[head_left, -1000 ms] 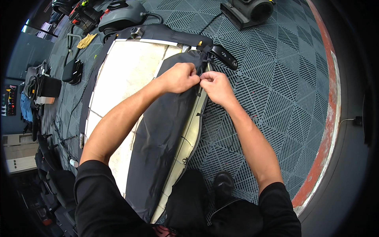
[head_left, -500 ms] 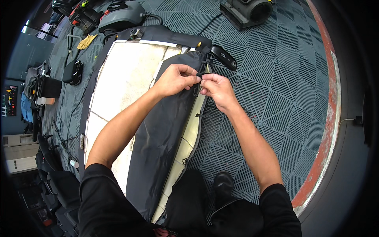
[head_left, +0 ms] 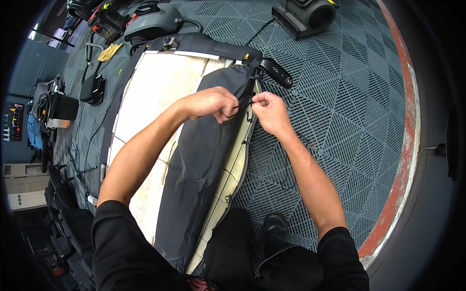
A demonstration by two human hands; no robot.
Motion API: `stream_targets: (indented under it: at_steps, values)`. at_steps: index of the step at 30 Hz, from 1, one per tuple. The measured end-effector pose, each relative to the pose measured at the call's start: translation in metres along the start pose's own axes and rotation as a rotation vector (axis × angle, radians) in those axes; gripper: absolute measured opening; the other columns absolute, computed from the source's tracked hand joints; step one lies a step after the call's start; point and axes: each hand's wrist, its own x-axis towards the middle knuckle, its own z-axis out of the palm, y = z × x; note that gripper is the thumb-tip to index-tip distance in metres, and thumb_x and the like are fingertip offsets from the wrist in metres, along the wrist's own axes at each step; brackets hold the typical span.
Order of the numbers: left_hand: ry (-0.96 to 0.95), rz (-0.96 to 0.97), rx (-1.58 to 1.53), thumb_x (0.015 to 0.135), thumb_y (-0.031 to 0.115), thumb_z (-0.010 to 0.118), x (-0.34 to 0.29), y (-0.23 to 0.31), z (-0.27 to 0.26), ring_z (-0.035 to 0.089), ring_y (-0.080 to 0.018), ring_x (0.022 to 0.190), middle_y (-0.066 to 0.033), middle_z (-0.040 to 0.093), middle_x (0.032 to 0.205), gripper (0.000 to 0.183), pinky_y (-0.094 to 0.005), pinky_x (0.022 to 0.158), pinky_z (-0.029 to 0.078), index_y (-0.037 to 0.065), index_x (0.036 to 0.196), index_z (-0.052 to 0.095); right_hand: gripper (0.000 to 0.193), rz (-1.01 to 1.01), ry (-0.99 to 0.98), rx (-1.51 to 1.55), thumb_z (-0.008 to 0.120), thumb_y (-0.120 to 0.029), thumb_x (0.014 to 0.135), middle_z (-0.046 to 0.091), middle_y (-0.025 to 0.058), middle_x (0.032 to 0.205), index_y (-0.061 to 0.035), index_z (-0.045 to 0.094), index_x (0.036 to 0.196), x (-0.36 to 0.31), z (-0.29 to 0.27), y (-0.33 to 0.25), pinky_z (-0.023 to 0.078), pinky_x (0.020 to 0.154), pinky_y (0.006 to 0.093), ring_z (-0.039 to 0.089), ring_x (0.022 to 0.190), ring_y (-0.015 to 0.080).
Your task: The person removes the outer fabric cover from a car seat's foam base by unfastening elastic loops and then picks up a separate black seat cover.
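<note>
A vehicle seat part with pale foam (head_left: pixel 174 77) lies in front of me, its dark cover flap (head_left: pixel 194 165) folded along the right side. Over the far end of that flap, my left hand (head_left: pixel 213 104) is closed in a fist around a thin black cord (head_left: pixel 233 107), of which only a short bit shows. My right hand (head_left: pixel 271 114) pinches a small black piece at the seat's right edge, too small to name. A narrow gap separates the hands. Small black ties (head_left: pixel 228 198) sit along the cream edge strip (head_left: pixel 221 189). A black metal bracket (head_left: pixel 276 72) juts from the far right corner.
Grey interlocking floor tiles (head_left: pixel 330 121) surround the seat part. A floor blower (head_left: pixel 308 17) stands at the far right, a grey vacuum machine (head_left: pixel 153 24) at the far left. A yellow cloth (head_left: pixel 110 52) and black case (head_left: pixel 92 89) lie left. My boot (head_left: pixel 275 227) is nearby.
My hands were together at the cord half a second ago. They are now apart: the left has moved left and slightly nearer, its fingers curled into a fist. The right has barely shifted.
</note>
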Motion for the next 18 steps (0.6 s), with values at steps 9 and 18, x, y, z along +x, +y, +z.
stream_targets:
  at_steps: [9,18]
  values:
    - [0.007,0.889,-0.376,0.085,0.031,0.058,-0.120,0.077,0.017,0.049,-0.0162,0.064,-0.0021,0.054,0.064,0.031,-0.0339,0.072,0.042,0.012,0.062,0.051,0.042,0.025,-0.041,0.020,0.061,-0.009,0.079,0.067,0.0046,0.076,0.0039,0.064,0.120,-0.006,0.001,-0.008,0.050,0.067,0.0290,0.061,0.066,0.0126]
    - [0.788,0.996,0.084,0.073,0.029,0.079,-0.299,0.050,0.041,0.042,-0.0119,0.053,0.0034,0.048,0.059,0.038,-0.0287,0.052,0.028,0.013,0.061,0.047,0.088,-0.001,0.048,0.044,0.061,-0.004,0.080,0.060,0.0022,0.072,-0.0053,0.018,0.157,-0.020,-0.011,0.006,0.050,0.066,0.0277,0.057,0.065,0.0110]
